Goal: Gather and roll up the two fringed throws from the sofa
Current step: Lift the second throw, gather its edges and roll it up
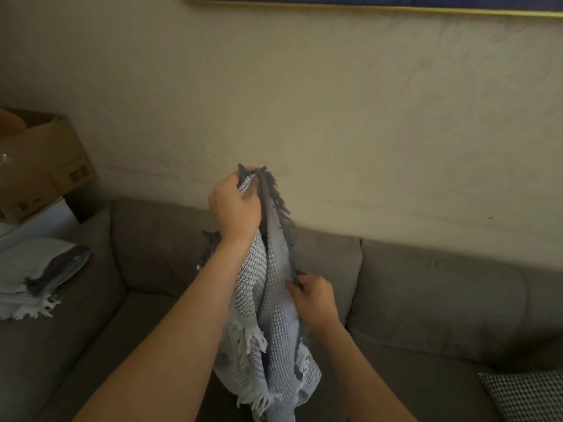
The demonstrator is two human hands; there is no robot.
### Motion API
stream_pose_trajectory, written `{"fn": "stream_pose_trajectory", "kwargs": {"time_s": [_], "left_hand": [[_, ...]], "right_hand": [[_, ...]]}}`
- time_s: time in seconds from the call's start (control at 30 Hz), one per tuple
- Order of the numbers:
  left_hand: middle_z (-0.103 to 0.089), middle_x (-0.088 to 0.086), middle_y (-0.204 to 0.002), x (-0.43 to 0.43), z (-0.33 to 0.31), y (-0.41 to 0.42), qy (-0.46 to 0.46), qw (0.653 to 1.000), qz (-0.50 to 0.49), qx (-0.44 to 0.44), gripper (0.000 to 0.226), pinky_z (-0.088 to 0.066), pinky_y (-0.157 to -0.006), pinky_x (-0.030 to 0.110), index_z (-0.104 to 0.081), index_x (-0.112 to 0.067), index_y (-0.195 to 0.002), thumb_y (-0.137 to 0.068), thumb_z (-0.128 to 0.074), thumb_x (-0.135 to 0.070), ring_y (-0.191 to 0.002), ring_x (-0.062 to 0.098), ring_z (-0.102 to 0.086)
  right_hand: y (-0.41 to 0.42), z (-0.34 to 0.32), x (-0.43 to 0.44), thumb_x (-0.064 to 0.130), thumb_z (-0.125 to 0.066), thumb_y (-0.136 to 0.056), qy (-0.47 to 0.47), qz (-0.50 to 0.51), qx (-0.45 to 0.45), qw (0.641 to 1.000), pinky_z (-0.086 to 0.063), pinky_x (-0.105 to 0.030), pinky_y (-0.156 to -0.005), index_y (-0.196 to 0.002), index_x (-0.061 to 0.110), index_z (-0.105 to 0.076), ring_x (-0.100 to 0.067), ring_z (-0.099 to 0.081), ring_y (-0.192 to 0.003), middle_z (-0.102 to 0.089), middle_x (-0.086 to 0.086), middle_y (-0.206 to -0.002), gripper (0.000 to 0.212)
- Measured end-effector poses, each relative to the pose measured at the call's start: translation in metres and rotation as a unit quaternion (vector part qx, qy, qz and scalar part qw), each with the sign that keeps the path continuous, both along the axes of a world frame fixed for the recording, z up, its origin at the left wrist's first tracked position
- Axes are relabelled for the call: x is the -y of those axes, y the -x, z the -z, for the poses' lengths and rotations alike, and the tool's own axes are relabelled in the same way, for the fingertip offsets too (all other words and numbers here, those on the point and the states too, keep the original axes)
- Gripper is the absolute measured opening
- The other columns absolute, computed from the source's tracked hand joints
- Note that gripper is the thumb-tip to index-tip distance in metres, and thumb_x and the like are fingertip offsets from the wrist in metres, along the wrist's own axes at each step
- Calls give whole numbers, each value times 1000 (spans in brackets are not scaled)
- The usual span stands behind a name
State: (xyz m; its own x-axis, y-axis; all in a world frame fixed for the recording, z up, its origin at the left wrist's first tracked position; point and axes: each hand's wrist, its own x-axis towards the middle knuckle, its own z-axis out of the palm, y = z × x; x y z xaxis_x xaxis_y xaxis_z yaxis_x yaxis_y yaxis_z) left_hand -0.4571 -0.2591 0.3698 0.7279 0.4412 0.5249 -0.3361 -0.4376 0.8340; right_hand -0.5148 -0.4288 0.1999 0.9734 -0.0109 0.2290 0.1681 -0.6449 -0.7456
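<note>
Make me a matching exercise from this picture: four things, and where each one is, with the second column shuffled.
Things:
1. left hand
2. right hand
3. second throw
4. checked cushion

Places:
A. lying on the sofa, far left
B. gripping the hanging throw at its top corner
C. bottom right, on the seat
D. pinching the hanging throw's fringed edge, lower down

Pairs: 1-B, 2-D, 3-A, 4-C

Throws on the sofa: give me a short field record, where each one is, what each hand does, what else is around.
held throw: grey-blue waffle weave, hanging bunched above the sofa, unrolled
left hand: grips its top corner, raised
right hand: pinches its dark fringed edge lower down
second throw: heaped at the sofa's left end, white fringe showing
nearby: cardboard box far left; checked cushion lower right
</note>
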Motion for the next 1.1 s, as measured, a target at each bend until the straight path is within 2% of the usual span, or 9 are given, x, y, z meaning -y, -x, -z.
{"fn": "stream_pose_trajectory", "kwargs": {"time_s": [0.13, 0.23, 0.4, 0.6, 0.7, 0.77, 0.8, 0.93, 1.1], "left_hand": [[-78, -2, -86, -12, 4, -2, -17, 998, -46, -26, 14, -62, -72, 46, -80, -15, -98, -100, -72, -26, -76, 20, -72], [-77, 3, -100, -17, 8, -1, -50, 993, -98, -37, 15, -57, -78, 39, -79, -11, -108, -101, -71, -22, -91, 23, -71], [-59, 12, -117, -10, 20, 0, -101, 983, -130, -79, 17, -41, -84, 31, -70, -2, -114, -106, -61, -14, -99, 23, -58], [-71, 14, -120, -16, 34, -6, -26, 989, -112, -97, 20, -54, -101, 45, -67, -3, -123, -106, -56, -5, -114, 32, -67], [-71, 15, -120, -15, 33, -7, -7, 990, -96, -101, 19, -52, -100, 43, -65, -3, -122, -106, -56, -3, -114, 31, -66], [-71, 12, -119, -13, 33, -8, 0, 994, -72, -88, 20, -53, -100, 42, -66, -4, -123, -105, -57, -2, -113, 28, -67], [-71, 10, -118, -12, 32, -8, 1, 995, -61, -81, 22, -54, -100, 40, -67, -5, -123, -104, -58, -1, -112, 26, -67], [-73, 7, -116, -8, 30, -13, -4, 996, -50, -73, 28, -52, -95, 31, -71, -7, -121, -101, -56, 4, -106, 17, -65], [-75, 11, -111, -13, 38, -17, -5, 992, -81, -95, 28, -56, -95, 41, -75, -8, -113, -100, -53, 5, -105, 28, -70]], "right_hand": [[4, -12, 21, 2, -66, -87, -40, 110, 63, 991, -46, -35, -49, -62, 9, -61, -14, -46, -44, -54, 1, -50, 26], [9, -40, 29, 3, -71, -83, -98, 211, 99, 967, -45, -8, -65, -88, 12, -77, -11, -63, -65, -70, 4, -73, 12], [0, -82, 27, 0, -57, -93, -263, 315, 172, 896, -52, -33, -77, -106, 16, -61, -6, -59, -82, -65, 1, -97, 20], [-16, -81, 44, -7, -49, -93, -120, 233, 93, 960, -41, -34, -108, -147, 8, -47, -22, -51, -127, -54, -8, -140, 56], [-18, -69, 59, -3, -57, -91, -55, 178, 9, 983, -47, -31, -84, -118, 6, -70, -27, -64, -95, -71, -11, -102, 31], [-14, -60, 68, 4, -66, -93, -64, 136, -46, 988, -43, -26, -72, -94, 11, -74, -13, -59, -70, -65, 1, -74, 11], [-12, -55, 71, 8, -69, -93, -71, 126, -65, 987, -44, -26, -72, -93, 10, -75, -10, -58, -69, -65, 3, -73, 6], [-9, -41, 67, 24, -69, -100, -120, 75, -106, 984, -50, -30, -81, -108, 20, -66, -11, -65, -90, -68, 7, -96, 10], [-8, -27, 65, 27, -58, -107, -105, 0, -77, 992, -35, -31, -58, -70, 19, -51, -5, -43, -56, -48, 7, -62, 38]]}}
